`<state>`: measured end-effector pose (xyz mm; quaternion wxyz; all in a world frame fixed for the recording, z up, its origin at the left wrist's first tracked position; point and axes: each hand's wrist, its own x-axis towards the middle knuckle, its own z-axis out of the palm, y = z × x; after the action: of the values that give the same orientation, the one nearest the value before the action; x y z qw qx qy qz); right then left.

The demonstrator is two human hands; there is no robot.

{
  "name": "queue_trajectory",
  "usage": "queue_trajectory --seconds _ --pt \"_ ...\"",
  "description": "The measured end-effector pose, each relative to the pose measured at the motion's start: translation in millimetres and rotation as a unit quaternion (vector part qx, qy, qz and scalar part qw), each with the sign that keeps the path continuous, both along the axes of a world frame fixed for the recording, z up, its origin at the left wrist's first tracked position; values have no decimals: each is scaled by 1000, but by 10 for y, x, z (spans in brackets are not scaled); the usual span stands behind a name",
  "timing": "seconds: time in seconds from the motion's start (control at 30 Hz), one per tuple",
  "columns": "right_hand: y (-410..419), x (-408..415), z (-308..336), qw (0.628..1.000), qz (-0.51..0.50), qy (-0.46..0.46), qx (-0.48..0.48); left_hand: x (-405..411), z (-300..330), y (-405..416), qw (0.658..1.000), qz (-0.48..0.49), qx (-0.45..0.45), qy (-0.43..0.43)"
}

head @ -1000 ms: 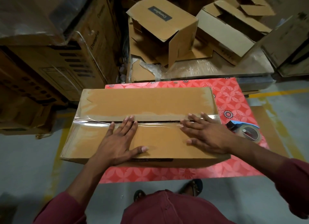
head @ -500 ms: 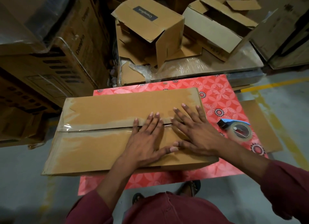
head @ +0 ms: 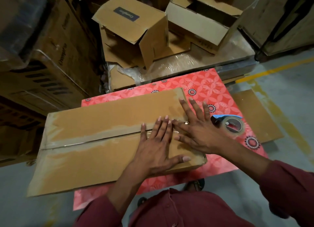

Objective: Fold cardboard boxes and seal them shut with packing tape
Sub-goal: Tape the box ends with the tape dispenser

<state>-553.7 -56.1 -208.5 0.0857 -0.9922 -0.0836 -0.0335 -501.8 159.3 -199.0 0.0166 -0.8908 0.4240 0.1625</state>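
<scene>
A long flat cardboard box (head: pixel 88 142) lies on a red patterned table (head: pixel 209 86), its left end overhanging the edge. Clear packing tape (head: pixel 81 142) runs along the centre seam. My left hand (head: pixel 158 145) presses flat on the tape near the box's right end, fingers straight. Spread flat beside it, my right hand (head: pixel 198 130) covers the box's right edge, fingers reaching over the far corner. A tape dispenser (head: pixel 232 125) with a blue blade guard lies on the table just right of my right hand.
Open, unfolded boxes (head: pixel 132 28) sit on a plastic-wrapped pallet behind the table. Large stacked cartons (head: pixel 51 60) stand to the left. A flat cardboard sheet (head: pixel 256 116) lies on the floor right of the table, by a yellow floor line (head: pixel 271 69).
My left hand slid right along the taped seam, from mid-box to the right end. My right hand also shifted to the box's right edge. The view swung, so the box sits further left.
</scene>
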Motion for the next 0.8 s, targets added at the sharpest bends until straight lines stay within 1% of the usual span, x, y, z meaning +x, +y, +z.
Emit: queue_trajectory --seconds 0.03,0.1,0.13,0.17,0.2,0.23,0.3,0.37,0.4,0.43,0.6,0.73,0.8 --pt "-37 -28 -51 997 -27 -52 58 -6 12 -51 1000 0 -4 -5" --pt "-149 -98 -232 971 -88 -149 167 -13 47 -150 1000 -13 -6 -10" --pt "-208 -131 -347 953 -129 -156 225 -25 52 -214 1000 -24 -5 -6" --pt "-256 -154 -474 930 -178 -130 292 -44 48 -281 999 -35 -3 -2" --pt "-279 -164 -571 897 -231 -87 366 -65 42 -346 999 -43 0 0" --pt "-298 -157 -640 853 -278 -42 440 -82 34 -404 999 -47 6 1" --pt "-291 -129 -718 763 -336 14 552 -107 27 -476 999 -47 20 3" --pt "-255 -113 -730 681 -348 52 643 -117 42 -490 999 -45 31 2" --pt "-236 -104 -713 646 -344 68 678 -119 69 -497 999 -43 33 3" --pt "-226 -101 -694 622 -338 78 702 -117 89 -513 999 -40 33 5" --pt "-225 -79 -736 566 -328 76 752 -150 73 -652 999 -18 28 3" --pt "-215 -87 -813 562 -320 73 760 -229 37 -766 1000 -11 7 3" --pt "-222 -97 -837 570 -317 68 755 -240 23 -832 1000 -7 7 10"
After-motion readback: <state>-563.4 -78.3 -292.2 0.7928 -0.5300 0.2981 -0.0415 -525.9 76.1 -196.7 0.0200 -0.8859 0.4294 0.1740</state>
